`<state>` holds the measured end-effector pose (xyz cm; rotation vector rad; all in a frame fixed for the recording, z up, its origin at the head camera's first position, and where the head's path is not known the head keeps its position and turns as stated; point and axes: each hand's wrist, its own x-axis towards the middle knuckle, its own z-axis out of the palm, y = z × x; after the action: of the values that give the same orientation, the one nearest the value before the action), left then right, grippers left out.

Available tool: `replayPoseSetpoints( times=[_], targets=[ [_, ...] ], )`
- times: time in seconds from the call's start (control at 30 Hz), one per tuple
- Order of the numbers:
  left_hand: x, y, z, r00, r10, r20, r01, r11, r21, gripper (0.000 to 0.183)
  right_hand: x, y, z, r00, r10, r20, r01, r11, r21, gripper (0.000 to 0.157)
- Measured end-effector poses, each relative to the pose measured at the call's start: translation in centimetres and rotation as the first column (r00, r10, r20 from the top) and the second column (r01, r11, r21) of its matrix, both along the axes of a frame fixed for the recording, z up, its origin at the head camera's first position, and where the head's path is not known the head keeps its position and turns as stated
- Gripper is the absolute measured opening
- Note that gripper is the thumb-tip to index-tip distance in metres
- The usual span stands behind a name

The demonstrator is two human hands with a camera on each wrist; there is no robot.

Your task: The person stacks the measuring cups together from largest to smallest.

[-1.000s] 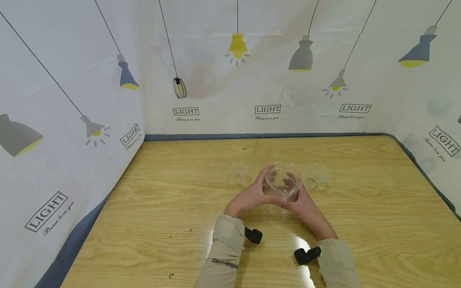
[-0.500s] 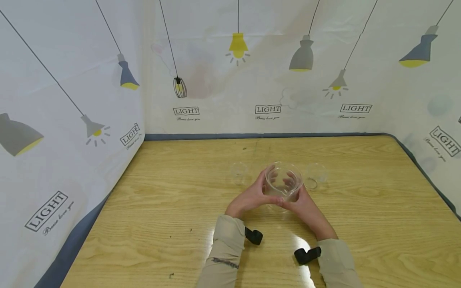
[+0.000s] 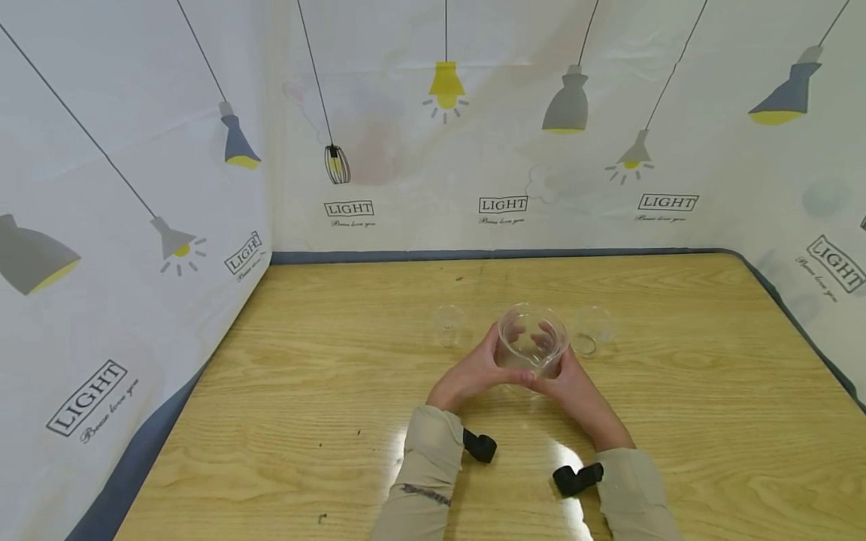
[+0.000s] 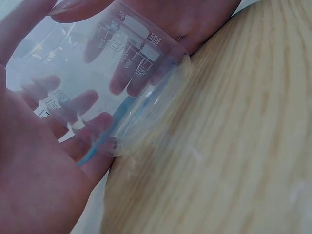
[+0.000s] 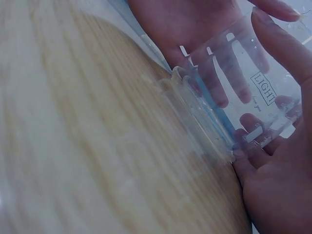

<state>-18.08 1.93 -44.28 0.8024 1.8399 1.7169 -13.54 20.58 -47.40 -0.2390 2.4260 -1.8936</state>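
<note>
We have a clear, colourless beaker with a round rim and a pour lip on the near side; the left wrist view shows pale graduation marks and numbers on its wall, and we can't tell if any liquid is inside. It stands upright at about the middle of the wood-grain table, its base at the tabletop. The left hand and right hand cup it from both sides, each with fingers bent round the wall, thumb tips together at the near side. Versus half a second ago: left forearm nudged slightly right, left fingertips no longer stick up beside the rim; beaker and right hand look unmoved. Our counts: one beaker, two hands, two beige sleeves (left one has a dark smudge), two black wrist devices, two faint small clear vessels, the left vessel and the right vessel, well apart from each other with the beaker between and slightly nearer. We also see one clear ring by the right vessel, maybe its base, can't tell. On the white backdrop we count eight printed lamps.
</note>
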Motion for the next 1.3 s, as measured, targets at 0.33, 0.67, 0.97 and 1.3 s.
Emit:
replayPoseSetpoints(
  times=[0.33,0.67,0.97,1.3],
  targets=[
    [-0.1,-0.1,-0.5,1.0,0.016,-0.005,-0.016,1.0,0.016,0.085,0.8,-0.8,2.3,1.0,0.008,-0.003,-0.008,1.0,-0.008,0.086],
    [-1.1,0.2,-3.1,0.998,0.049,-0.035,-0.049,0.999,0.001,0.081,-0.2,-0.1,-0.2,1.0,0.004,-0.013,-0.004,1.0,-0.006,0.089],
    [-0.8,-0.1,-2.3,0.999,0.035,-0.016,-0.035,0.999,0.014,0.079,-0.2,-0.1,-0.4,1.0,0.006,-0.018,-0.006,1.0,-0.024,0.088],
    [-0.1,-0.4,-0.4,1.0,0.004,-0.015,-0.004,1.0,0.011,0.079,-0.1,0.0,-0.2,1.0,0.014,-0.005,-0.014,0.997,-0.076,0.089]
  ],
)
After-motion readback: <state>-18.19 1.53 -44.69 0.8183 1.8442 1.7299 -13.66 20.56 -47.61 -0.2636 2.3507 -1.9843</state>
